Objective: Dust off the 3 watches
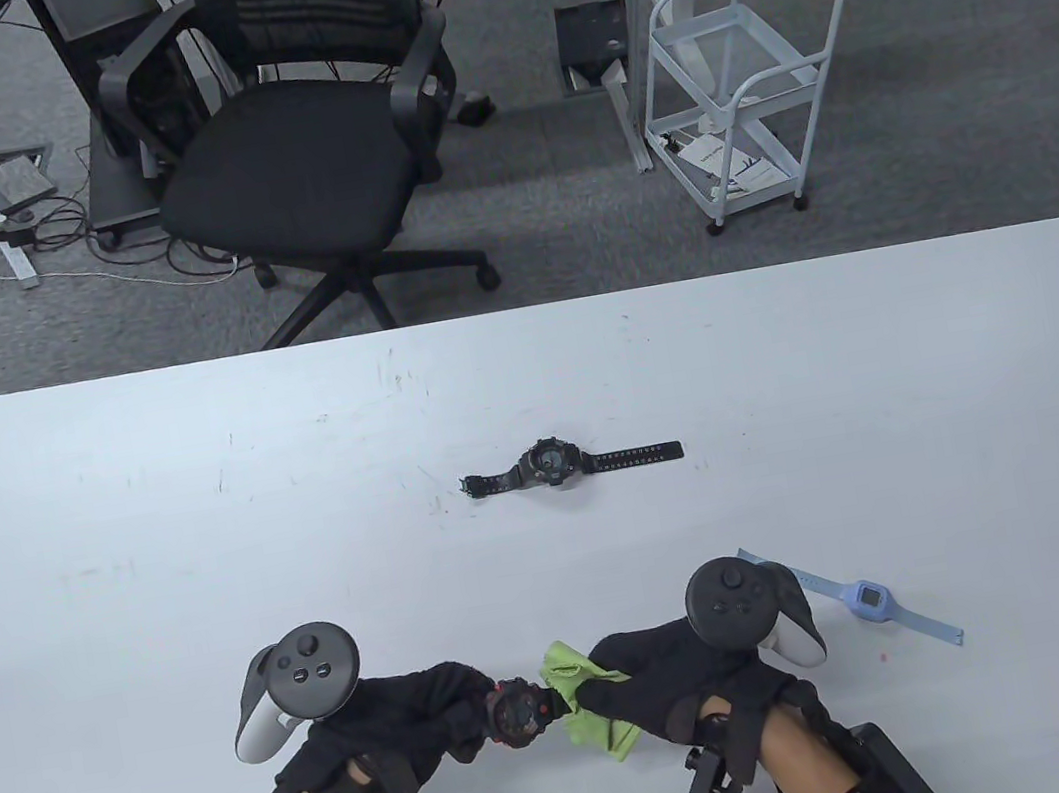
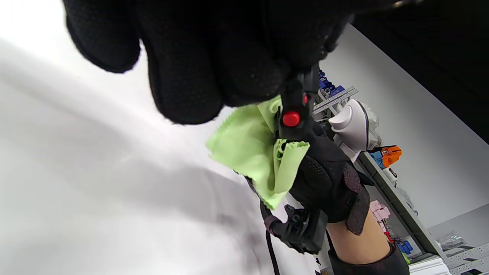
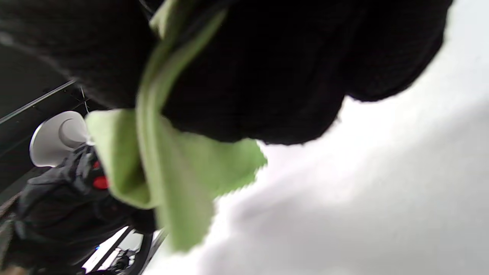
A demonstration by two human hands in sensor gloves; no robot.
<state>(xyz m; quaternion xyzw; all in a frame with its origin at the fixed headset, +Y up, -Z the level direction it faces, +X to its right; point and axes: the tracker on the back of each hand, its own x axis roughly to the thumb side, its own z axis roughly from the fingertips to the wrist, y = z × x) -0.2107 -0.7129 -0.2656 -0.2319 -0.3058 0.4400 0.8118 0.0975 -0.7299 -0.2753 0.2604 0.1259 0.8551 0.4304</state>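
My left hand grips a black watch with red accents just above the table near its front edge; in the left wrist view that watch shows a red button under my fingers. My right hand pinches a lime-green cloth and holds it against the watch's right side. The same cloth hangs from my fingers in the right wrist view. A black digital watch lies flat at the table's middle. A light blue watch lies to the right of my right hand.
The white table fills the lower half of the table view. Beyond its far edge stand a black office chair and a white wire cart on grey carpet.
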